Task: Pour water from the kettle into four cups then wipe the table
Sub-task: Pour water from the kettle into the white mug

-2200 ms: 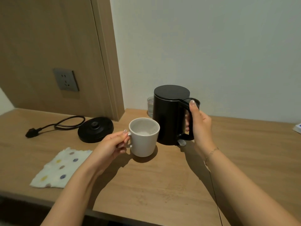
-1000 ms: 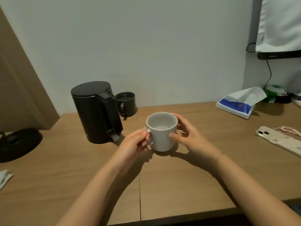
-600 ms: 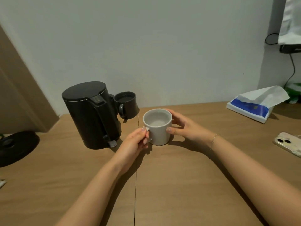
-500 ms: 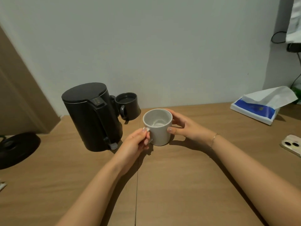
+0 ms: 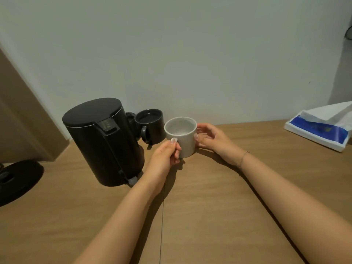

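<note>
Two hands: both were on the white cup (image 5: 182, 136), one on each side.
White cup: stood upright on the table (image 5: 209, 216), near the wall, with a little water visible at its bottom.
Left hand (image 5: 163, 159): fingers were curled and pinched the cup's handle on the near left side; the thumb tip lay against the cup's wall just under the rim.
Right hand (image 5: 211, 139): fingers were loosely bent round the cup's right wall, with the thumb tip pressed against it; the palm stood off from the cup.
Cup relative to grip: it sat between the two hands, rim above both sets of fingers.
Kettle (image 5: 104, 140): black, lid closed, stood on the table just left of the left hand, touched by neither hand.
Dark cup (image 5: 151, 125): stood behind the kettle's right side, just beside the white cup, holding water.
Kettle base (image 5: 18, 181): black disc lay at the left edge, well apart from the kettle.
Tissue pack (image 5: 320, 126): blue and white, lay at the far right.
Bracelet (image 5: 243, 159): thin chain on the right wrist.
</note>
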